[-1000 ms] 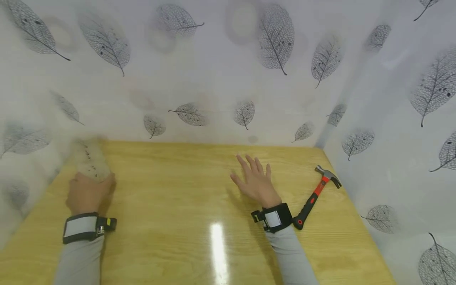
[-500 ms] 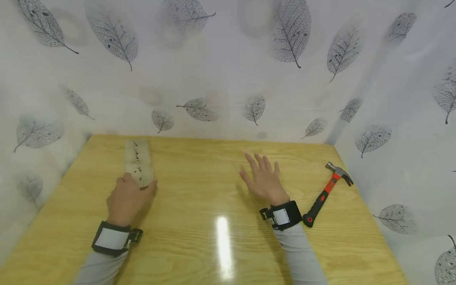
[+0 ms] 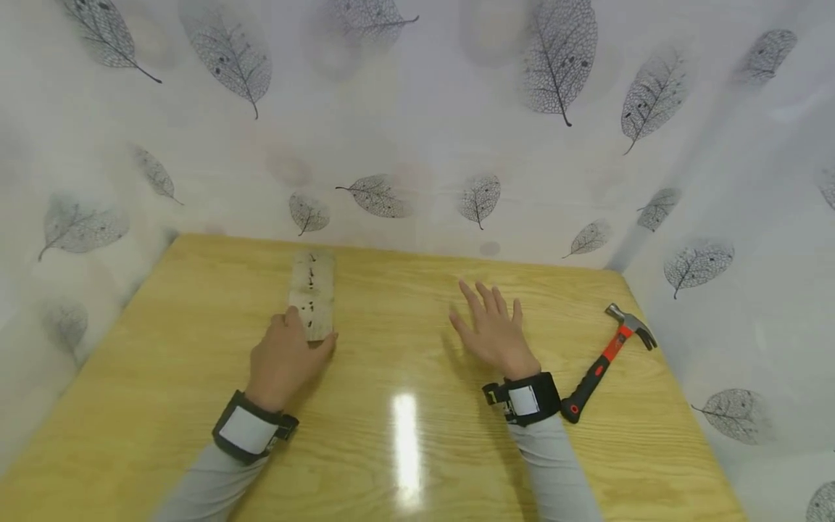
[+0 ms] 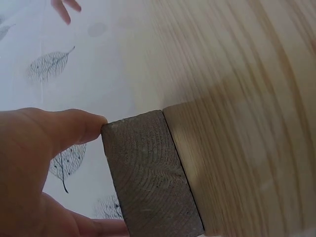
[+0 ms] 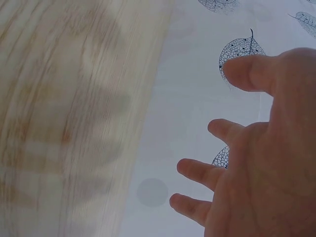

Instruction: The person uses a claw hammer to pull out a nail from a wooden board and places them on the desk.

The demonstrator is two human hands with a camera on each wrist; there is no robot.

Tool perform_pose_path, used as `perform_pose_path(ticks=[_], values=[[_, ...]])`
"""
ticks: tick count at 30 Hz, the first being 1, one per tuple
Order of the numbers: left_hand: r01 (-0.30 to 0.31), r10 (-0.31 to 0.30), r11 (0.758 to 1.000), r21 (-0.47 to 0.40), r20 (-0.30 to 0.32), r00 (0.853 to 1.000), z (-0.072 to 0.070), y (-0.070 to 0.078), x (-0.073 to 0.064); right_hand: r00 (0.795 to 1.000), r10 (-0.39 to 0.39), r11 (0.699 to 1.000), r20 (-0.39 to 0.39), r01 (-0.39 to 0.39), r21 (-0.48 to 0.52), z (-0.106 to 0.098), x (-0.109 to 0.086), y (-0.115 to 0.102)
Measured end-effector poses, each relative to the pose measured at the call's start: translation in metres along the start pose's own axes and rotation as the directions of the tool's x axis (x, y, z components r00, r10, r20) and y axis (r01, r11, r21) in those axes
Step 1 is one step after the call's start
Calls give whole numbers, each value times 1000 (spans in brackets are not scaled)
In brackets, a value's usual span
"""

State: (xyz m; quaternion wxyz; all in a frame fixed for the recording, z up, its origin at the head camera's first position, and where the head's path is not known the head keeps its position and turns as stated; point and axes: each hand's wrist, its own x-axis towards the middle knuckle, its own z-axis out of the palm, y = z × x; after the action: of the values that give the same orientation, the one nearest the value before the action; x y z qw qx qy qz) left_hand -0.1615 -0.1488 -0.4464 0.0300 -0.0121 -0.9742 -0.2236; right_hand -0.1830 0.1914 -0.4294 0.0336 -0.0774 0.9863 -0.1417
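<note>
Near the left of the table in the head view lies a long pale wooden block with a row of dark holes or marks along its top. My left hand pinches its near end between thumb and fingers. The left wrist view shows the block's grey end grain, its lower face right at the table surface, with the thumb and a finger at its sides. My right hand hovers over the right half of the table, fingers spread and holding nothing. A claw hammer with a red and black handle lies to its right.
A white cloth printed with grey leaves rises behind the table and along both sides. Bright glare shines on the tabletop's front middle. Both forearms wear black wrist straps.
My left hand has brought the block rightward from the table's far left edge, and it now stands straighter. The head view has shifted slightly. The right hand stays spread near the hammer.
</note>
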Motion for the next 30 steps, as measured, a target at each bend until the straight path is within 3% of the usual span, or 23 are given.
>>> perform_pose_path(ticks=[4,11,23,30], values=[[-26,26,1000,8,-21,999,4,17,-3,1000,-15,1000,-8,15,13,-6,-1,-2],[-51,51,999,18,-6,999,21,44,-18,1000,-12,1000,18,12,15,-7,-5,-2],[-141,141,987,76,7,990,48,100,-38,1000,-9,994,-12,10,106,-13,-15,1],[-148,148,987,61,14,989,46,129,-44,999,-32,996,-39,35,83,-18,-13,-1]])
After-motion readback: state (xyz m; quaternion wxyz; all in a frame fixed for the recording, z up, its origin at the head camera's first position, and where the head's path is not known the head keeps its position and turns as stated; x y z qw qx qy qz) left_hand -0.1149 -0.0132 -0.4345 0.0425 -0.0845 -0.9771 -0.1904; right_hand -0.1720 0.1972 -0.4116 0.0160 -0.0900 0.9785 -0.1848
